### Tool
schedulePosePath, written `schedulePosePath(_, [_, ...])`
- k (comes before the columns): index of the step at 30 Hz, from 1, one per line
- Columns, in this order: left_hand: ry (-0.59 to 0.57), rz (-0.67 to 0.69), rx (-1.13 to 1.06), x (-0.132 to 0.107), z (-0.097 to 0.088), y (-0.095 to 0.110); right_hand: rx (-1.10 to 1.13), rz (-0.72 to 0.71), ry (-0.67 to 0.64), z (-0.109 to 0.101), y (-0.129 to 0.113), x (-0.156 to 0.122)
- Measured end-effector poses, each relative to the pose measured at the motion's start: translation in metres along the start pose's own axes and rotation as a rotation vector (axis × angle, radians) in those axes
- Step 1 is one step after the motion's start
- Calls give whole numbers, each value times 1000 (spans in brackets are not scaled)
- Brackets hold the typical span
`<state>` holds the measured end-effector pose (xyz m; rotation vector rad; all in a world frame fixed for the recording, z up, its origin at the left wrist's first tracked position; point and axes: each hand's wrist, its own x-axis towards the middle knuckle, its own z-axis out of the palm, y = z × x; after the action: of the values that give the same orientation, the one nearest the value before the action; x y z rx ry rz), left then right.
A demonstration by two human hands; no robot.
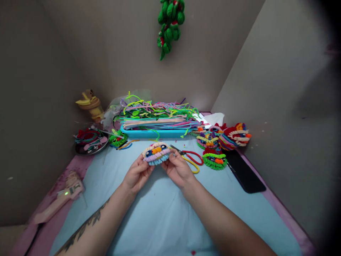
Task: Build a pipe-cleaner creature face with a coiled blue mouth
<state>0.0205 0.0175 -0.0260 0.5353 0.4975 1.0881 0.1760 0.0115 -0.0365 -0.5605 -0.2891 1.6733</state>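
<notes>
A pipe-cleaner bird face (157, 153) with cream, lilac and light blue fuzzy rows, dark eyes and an orange beak is held up over the table's middle. My left hand (138, 170) pinches its left end, and my right hand (179, 167) grips its right end. Just behind my right hand lie scissors (192, 159) with one red and one yellow handle. A green bird face (214, 160) with an orange beak rests farther right. What the fingers do behind the piece is hidden.
A blue tray (165, 134) heaped with pipe cleaners (160, 113) stands at the back. Finished faces (234, 137) crowd the right, near a black phone (246, 174). Left are a round dish (90, 147), a green figure (117, 138), a yellow tumbler (92, 106) and a lit glue gun (62, 199).
</notes>
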Motion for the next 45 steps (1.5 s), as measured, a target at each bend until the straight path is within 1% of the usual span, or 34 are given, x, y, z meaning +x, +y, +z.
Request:
schedulePosePath(6, [3,-47,15,1,-1,-1,-50,-37,36,-7,1,4])
schedulePosePath(10, [2,-66,25,1,-2,0,-66,-33,19,-9,0,6])
schedulePosePath(13, [35,-81,-15,0,-2,1,-58,-35,20,-9,-1,8])
schedulePosePath(17, [80,-103,-71,0,-2,3,-14,-18,66,-9,-2,11])
schedulePosePath(20, [55,-51,-21,-1,0,2,54,20,91,-7,-3,10])
schedulePosePath(24, [5,75,87,-2,6,-3,93,36,103,-4,-2,7])
schedulePosePath(26, [25,128,132,-2,9,-5,83,38,93,-4,0,6])
schedulePosePath(29, [71,156,155,-2,9,-5,57,43,67,-5,4,5])
schedulePosePath(32, [68,118,132,-2,7,-2,39,36,56,-5,5,5])
schedulePosePath(35, [5,-17,137,-2,1,1,13,0,19,-2,1,4])
schedulePosePath(37, [-26,-96,173,-2,-2,2,-35,-26,-36,0,-5,1])
schedulePosePath(38, [-30,-103,196,-2,-4,2,-78,-32,-71,2,-8,-2])
schedulePosePath(40, [-23,-39,253,-2,-6,3,-201,-38,-148,5,-14,-6])
schedulePosePath(42, [-27,71,333,-2,-6,4,-365,-57,-225,7,-18,-11])
schedulePosePath(45, [-83,175,453,-5,0,8,-606,-105,-312,9,-19,-18])
